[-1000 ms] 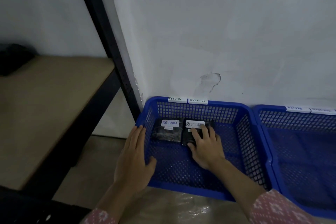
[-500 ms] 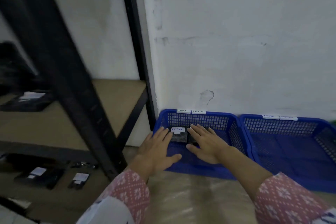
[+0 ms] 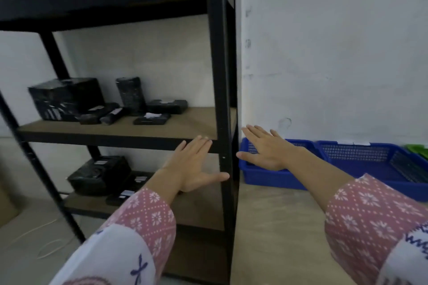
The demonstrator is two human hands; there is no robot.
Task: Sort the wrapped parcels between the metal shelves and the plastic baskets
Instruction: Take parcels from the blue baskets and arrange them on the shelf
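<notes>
Pulling both empty, flat-fingered hands, left hand (image 3: 193, 166) and right hand (image 3: 266, 149), off the blue basket (image 3: 266, 174), I turn toward the shelf parcels (image 3: 67, 98), likely to fetch another.

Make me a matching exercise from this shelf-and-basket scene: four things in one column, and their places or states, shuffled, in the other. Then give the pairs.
Things
1. left hand
2. right hand
3. large wrapped box
4. green basket

Places or states
A. at the far right edge, beyond the two blue baskets
B. open and empty, in front of the shelf unit's black post
C. on the middle shelf, at its left
D. open and empty, in front of the nearer blue basket

Pairs: 1-B, 2-D, 3-C, 4-A
</notes>
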